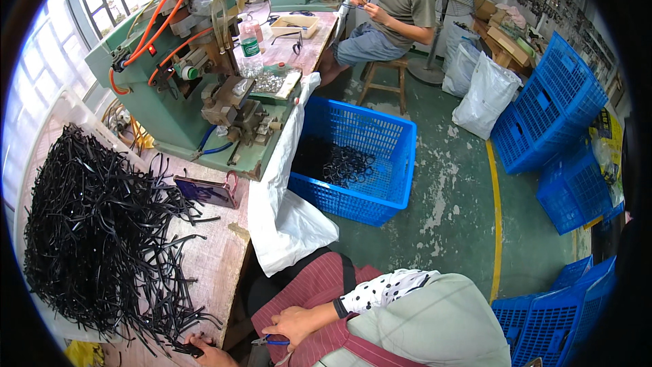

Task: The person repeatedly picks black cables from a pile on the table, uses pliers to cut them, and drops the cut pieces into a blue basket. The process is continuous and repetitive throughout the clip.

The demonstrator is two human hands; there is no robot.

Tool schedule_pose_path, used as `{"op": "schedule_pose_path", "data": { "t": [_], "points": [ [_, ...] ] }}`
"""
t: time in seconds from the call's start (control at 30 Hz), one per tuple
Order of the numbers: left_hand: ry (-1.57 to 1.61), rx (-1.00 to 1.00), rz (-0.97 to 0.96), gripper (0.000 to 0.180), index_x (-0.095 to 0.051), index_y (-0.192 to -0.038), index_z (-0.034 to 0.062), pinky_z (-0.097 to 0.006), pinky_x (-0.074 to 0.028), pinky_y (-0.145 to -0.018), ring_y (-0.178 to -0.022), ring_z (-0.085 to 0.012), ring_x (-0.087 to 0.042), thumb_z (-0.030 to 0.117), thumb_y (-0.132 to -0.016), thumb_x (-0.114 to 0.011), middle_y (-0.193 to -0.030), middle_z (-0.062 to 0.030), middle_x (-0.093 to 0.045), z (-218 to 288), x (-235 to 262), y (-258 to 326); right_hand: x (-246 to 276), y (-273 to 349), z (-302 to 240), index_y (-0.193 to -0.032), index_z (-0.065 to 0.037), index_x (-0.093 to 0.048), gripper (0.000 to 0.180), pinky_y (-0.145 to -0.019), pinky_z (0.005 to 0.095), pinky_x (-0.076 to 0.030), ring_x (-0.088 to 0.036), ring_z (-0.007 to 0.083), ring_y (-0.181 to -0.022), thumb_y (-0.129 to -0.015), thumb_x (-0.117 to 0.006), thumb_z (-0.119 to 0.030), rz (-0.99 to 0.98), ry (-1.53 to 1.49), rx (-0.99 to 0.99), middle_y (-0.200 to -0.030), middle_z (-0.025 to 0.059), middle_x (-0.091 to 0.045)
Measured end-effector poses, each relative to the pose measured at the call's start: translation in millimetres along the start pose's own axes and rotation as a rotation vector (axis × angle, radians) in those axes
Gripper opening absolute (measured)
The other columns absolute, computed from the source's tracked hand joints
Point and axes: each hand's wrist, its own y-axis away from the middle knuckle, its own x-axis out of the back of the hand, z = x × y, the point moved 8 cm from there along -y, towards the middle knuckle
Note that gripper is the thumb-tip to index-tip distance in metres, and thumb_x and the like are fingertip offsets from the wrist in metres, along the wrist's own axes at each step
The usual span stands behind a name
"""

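Note:
Low in the view, my right hand [299, 326] rests over my lap, closed around a pair of pliers [269, 341] with blue handles. At the near edge of the table, my left hand [212, 353] has its fingers closed on black eyeglass temples [182, 348] at the pile's edge; how many is hidden. A big heap of these slim black temples [88, 231] spills from a white plastic tray [49, 137] onto the table [216, 236]. Beside the heap a phone [205, 192] leans on its long edge.
A green press machine [153, 105] stands behind the heap, with blue-handled pliers [210, 146] on its base. A blue crate [367, 200] on the floor holds black rims. One person [401, 7] sits farther back, holding something small. Stacked blue crates [547, 105] stand right.

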Motion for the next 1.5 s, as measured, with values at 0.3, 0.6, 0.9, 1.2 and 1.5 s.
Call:
{"op": "schedule_pose_path", "data": {
  "t": [0.3,0.6,0.9,1.2,1.5],
  "points": [
    [0.118,0.158,0.013,0.046,-0.059,-0.104,-0.0039,-0.034,-0.045,-0.061,-0.059,-0.0251,-0.053,0.040,-0.090,-0.063,-0.085,-0.0142,-0.062,6,2,-5,-1,-1,3,-0.140,-0.010,-0.045,0.092,-0.078,0.0465,-0.051,-0.062,0.0408,-0.091,-0.062,-0.077,-0.047,0.000,-0.005,0.006,-0.108,0.0220,-0.058],
    [0.744,0.300,-0.163,0.030,-0.057,-0.106,0.0011,-0.028,-0.040,-0.052,-0.053,-0.0158,-0.045,0.030,-0.097,-0.058,-0.083,-0.0080,-0.056,35,-10,-37,5,5,-2,-0.140,-0.010,-0.045,0.092,-0.078,0.0460,-0.051,-0.062,0.0404,-0.092,-0.062,-0.078,-0.046,-0.001,0.003,0.003,-0.108,0.0212,-0.059],
    [1.125,0.064,-1.223,0.028,-0.043,-0.095,0.0063,-0.021,-0.033,-0.035,-0.037,-0.0066,-0.032,0.031,-0.098,-0.055,-0.063,-0.0002,-0.045,359,-164,57,8,16,-6,-0.140,-0.013,-0.045,0.091,-0.072,0.0474,-0.051,-0.063,0.0398,-0.088,-0.062,-0.077,-0.046,0.026,0.021,-0.028,-0.103,0.0199,-0.059],
    [1.425,-0.126,-1.592,0.015,-0.058,-0.096,0.0018,-0.031,-0.037,-0.046,-0.047,-0.0162,-0.043,0.014,-0.090,-0.065,-0.076,-0.0117,-0.058,409,-166,66,5,23,3,-0.138,-0.013,-0.048,0.091,-0.072,0.0480,-0.052,-0.063,0.0397,-0.091,-0.060,-0.079,-0.048,0.046,0.045,-0.095,-0.107,0.0211,-0.060],
    [1.462,-0.093,-1.472,0.012,-0.061,-0.092,0.0049,-0.030,-0.035,-0.044,-0.046,-0.0145,-0.039,0.015,-0.089,-0.067,-0.074,-0.0078,-0.057,411,-158,62,1,23,1,-0.139,-0.013,-0.047,0.091,-0.073,0.0474,-0.052,-0.063,0.0394,-0.091,-0.062,-0.079,-0.048,0.054,0.055,-0.075,-0.107,0.0208,-0.060]
  ]
}}
